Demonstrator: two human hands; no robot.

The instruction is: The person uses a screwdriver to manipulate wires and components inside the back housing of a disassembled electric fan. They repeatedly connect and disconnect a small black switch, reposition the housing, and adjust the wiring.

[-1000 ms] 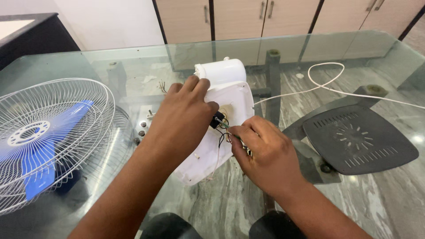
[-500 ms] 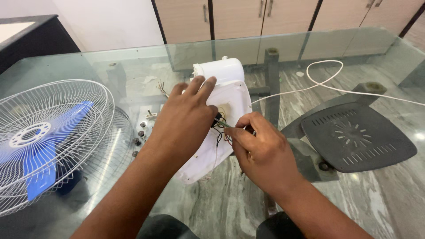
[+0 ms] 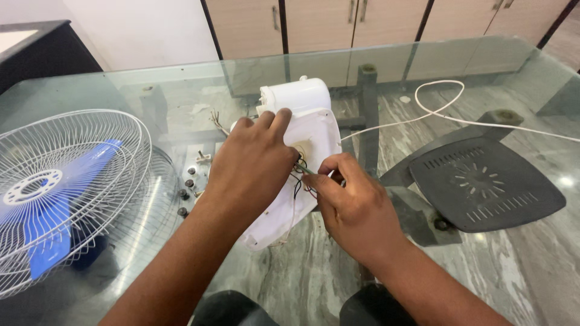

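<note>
Left hand (image 3: 254, 166) clamped on white plastic fan housing (image 3: 302, 151); right hand (image 3: 350, 205) pinching thin dark wires (image 3: 299, 178). Risk: hard tug snaps wires, housing slips w/ glass tabletop (image 3: 513, 271) smooth underneath.

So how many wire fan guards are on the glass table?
2, both at the table's left: the front guard over the blue blades, and a second guard lying behind it, partly hidden. No others show.

Bright, even daylight, soft glare on the glass table (image 3: 181, 84), sharp focus, slight wide-angle edge stretching.
</note>
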